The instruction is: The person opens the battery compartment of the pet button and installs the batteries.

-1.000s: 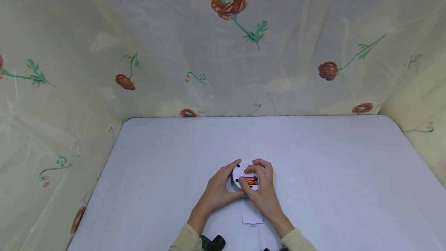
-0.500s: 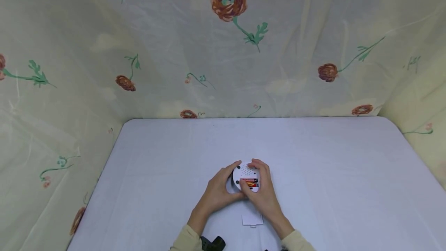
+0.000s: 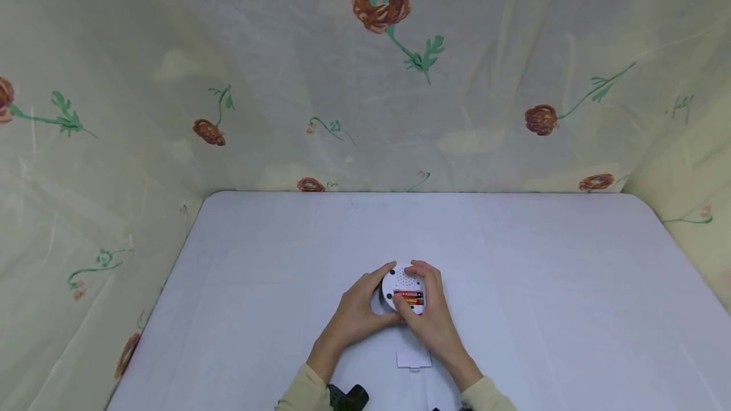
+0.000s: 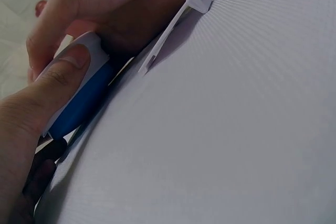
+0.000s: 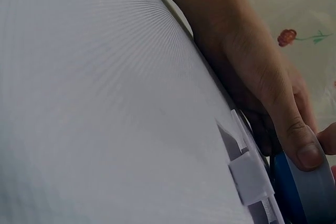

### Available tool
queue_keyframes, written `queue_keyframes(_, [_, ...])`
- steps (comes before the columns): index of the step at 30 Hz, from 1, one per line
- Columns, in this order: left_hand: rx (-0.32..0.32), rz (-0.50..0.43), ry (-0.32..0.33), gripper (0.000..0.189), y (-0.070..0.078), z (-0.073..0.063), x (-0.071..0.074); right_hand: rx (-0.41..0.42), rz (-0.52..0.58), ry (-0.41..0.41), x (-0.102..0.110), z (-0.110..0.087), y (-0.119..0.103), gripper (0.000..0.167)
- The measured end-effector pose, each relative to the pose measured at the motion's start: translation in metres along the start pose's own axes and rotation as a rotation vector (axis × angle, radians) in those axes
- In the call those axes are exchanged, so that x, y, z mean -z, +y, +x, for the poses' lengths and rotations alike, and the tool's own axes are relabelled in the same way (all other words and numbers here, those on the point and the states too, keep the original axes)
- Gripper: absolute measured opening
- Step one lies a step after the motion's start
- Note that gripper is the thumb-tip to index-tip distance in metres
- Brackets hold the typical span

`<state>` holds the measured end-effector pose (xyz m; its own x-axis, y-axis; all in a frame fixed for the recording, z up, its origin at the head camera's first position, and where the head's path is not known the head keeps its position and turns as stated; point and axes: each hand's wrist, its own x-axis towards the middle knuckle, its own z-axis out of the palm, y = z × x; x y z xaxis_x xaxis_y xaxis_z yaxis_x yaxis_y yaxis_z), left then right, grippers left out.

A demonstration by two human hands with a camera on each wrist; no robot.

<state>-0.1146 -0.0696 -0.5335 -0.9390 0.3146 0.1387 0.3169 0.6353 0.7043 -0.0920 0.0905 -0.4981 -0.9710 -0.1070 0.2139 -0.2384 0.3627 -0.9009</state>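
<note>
Fingertips of the right hand [image 3: 434,316] are lying nearer the far rim of the round white-and-blue speaker unit [image 3: 403,282] than a second ago, baring more sound holes. That hand is pinching the unit while the left hand [image 3: 358,309] is gripping its side, just beyond the loose battery cover [image 3: 414,359]. Uneven thumb pressure could be springing the red batteries [image 3: 414,299] out. Dark round spots are dotting its white face; blue is showing beneath.

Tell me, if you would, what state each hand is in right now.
Left hand: closed, holding the round white device by its side.
Right hand: closed on the same device, thumb at the batteries.
</note>
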Motion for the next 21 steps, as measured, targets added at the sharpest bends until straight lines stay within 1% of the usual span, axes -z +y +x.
queue_keyframes(2, [0.008, -0.005, -0.006, 0.091, 0.0, 0.0, 0.0, -0.006, -0.007, -0.012, 0.003, -0.001, -0.009, 0.047])
queue_keyframes(4, [0.016, -0.009, -0.011, 0.092, 0.0, 0.0, 0.0, -0.021, -0.007, -0.021, 0.003, -0.001, -0.012, 0.047])
queue_keyframes(6, [0.015, -0.013, -0.01, 0.091, 0.0, 0.0, 0.0, -0.019, -0.009, -0.024, 0.003, 0.0, -0.01, 0.047])
queue_keyframes(9, [0.007, -0.017, -0.007, 0.091, -0.001, 0.0, 0.0, -0.013, -0.001, -0.019, 0.0, 0.0, 0.003, 0.047])
queue_keyframes(13, [-0.006, -0.021, 0.0, 0.091, -0.002, 0.0, 0.0, -0.008, -0.015, -0.022, -0.004, 0.003, 0.024, 0.046])
queue_keyframes(16, [-0.011, -0.025, 0.003, 0.091, -0.002, 0.0, 0.0, -0.003, -0.026, -0.034, -0.003, 0.004, 0.029, 0.045])
queue_keyframes(21, [-0.009, -0.026, -0.001, 0.091, -0.002, 0.001, 0.0, 0.008, -0.011, -0.038, -0.002, 0.004, 0.03, 0.045])
